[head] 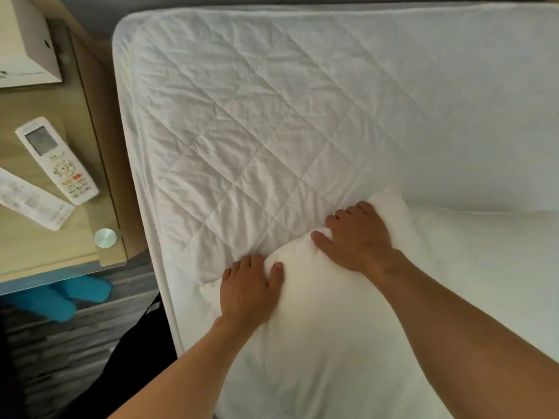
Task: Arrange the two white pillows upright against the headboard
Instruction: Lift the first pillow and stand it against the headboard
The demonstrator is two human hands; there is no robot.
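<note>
Both hands press on one white pillow [317,328] that lies at the near edge of the quilted mattress [257,116], toward six o'clock in the view. The left hand [248,291] lies palm-down on the pillow's far-left corner at about seven o'clock, fingers spread and curled over the edge, pinching the fabric against the mattress. The right hand [357,240] sits just beyond it at about five o'clock from the picture's middle, fingers bent and closed on the pillow's upper edge, so that a bulge of cloth rises between thumb and forefinger. A second white pillow [490,261] lies flat on the bed at four o'clock, touching the first along its right side. Neither pillow stands upright. The mattress fills the view from twelve to three o'clock, its cover creased in diamond stitching. At nine o'clock a wooden bedside table [39,243] under a glass top carries a white remote control [57,160], a printed paper slip [33,204] and, toward eleven o'clock, a white box [24,43]. Blue slippers [66,297] rest on the floor at eight o'clock.
</note>
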